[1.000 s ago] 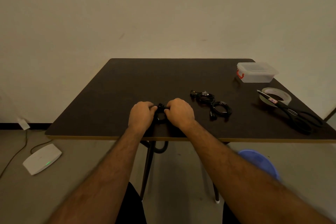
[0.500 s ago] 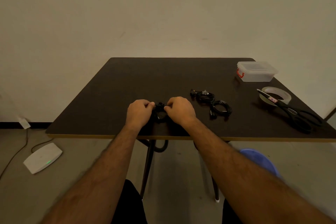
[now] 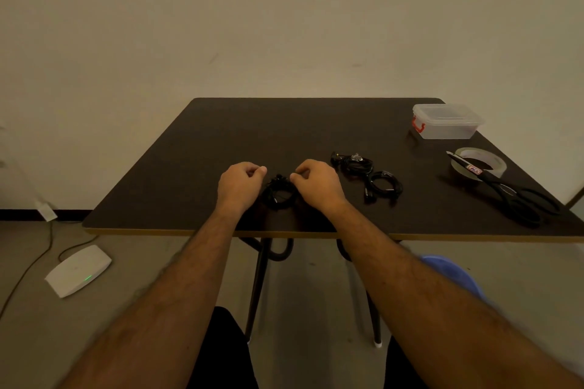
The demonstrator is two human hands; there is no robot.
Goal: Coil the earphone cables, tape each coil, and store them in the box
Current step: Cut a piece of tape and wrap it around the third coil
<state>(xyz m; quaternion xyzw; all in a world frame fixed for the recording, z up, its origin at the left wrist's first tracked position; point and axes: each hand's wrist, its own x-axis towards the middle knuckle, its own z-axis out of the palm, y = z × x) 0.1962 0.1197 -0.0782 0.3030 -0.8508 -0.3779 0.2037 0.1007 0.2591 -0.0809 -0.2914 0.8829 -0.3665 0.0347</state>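
Observation:
A black coiled earphone cable (image 3: 279, 194) lies on the dark table (image 3: 196, 167) near the front edge, between my two hands. My left hand (image 3: 241, 186) sits just left of it with curled fingers, thumb against forefinger, a small gap from the coil and nothing visible in it. My right hand (image 3: 317, 185) is on the coil's right, its thumb and forefinger pinching at the coil's top end. Two more black earphone bundles (image 3: 354, 163) (image 3: 385, 186) lie to the right. The clear plastic box (image 3: 447, 121) with a red latch stands lidded at the far right.
A roll of clear tape (image 3: 478, 161) lies at the right edge with black scissors (image 3: 512, 196) resting across it. On the floor are a white router (image 3: 77, 270) with a cable at left and a blue stool (image 3: 452, 271) under the table's right side.
Both hands have drawn slightly apart, uncovering the coil between them. The left hand no longer touches it.

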